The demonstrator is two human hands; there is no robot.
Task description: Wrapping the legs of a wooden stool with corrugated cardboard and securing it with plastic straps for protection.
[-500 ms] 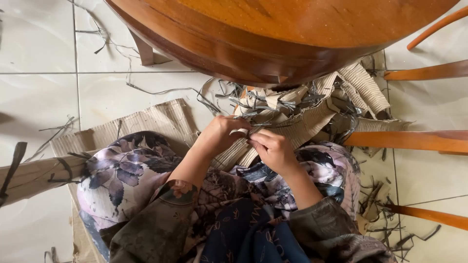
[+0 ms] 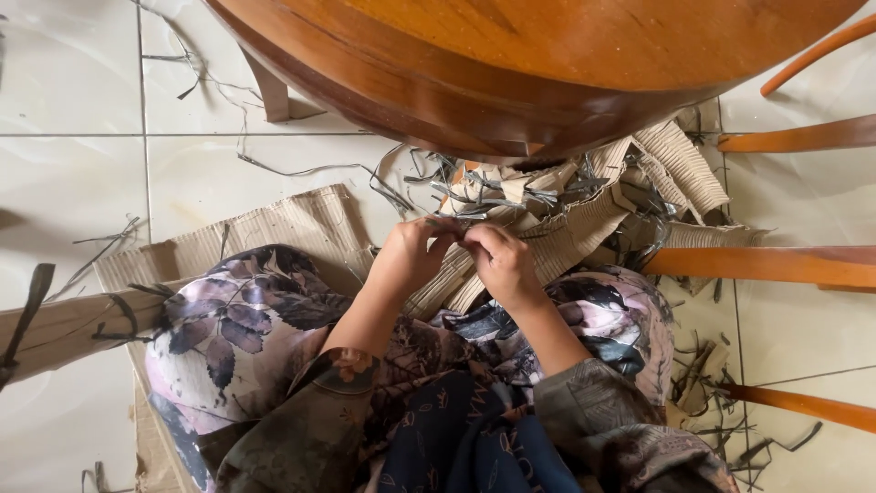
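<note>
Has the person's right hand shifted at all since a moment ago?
Yes. The right hand has moved up and slightly left, toward the round wooden table, and now meets the left hand.

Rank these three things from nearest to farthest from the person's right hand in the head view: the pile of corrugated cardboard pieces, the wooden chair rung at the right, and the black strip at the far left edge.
From the right hand:
1. Pile of corrugated cardboard pieces, just above and right of the hand, under the fingers.
2. Wooden chair rung, out to the right.
3. Black strip, at the far left edge.
</note>
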